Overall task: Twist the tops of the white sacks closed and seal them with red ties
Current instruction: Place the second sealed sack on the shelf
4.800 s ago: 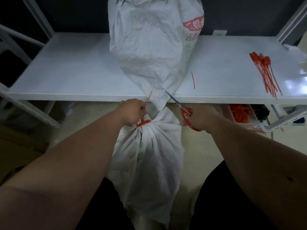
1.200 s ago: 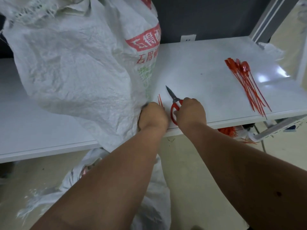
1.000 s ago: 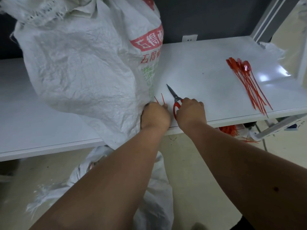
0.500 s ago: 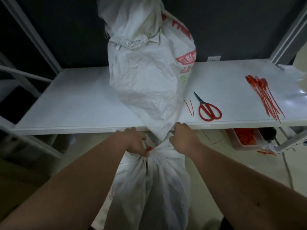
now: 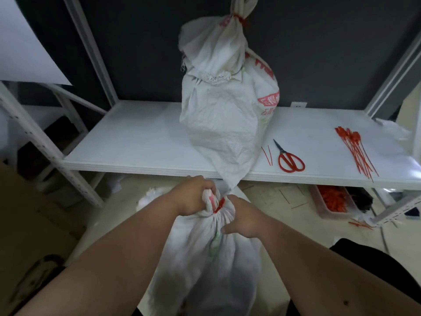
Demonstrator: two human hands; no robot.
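Since a moment ago, our hands have left the scissors (image 5: pixel 290 159) on the shelf and come back down to the sack. In the low middle of the frame, our left hand (image 5: pixel 193 197) is closed tight around the bunched neck of the near white sack (image 5: pixel 205 258). Our right hand (image 5: pixel 241 220) wraps the sack just under the red tie (image 5: pixel 219 204), likely to hold it steady. Farther up, a second sack (image 5: pixel 223 119) sits on the white shelf (image 5: pixel 136 142), tied at the top. At the right, spare red ties (image 5: pixel 355 149) wait, probably for more sacks.
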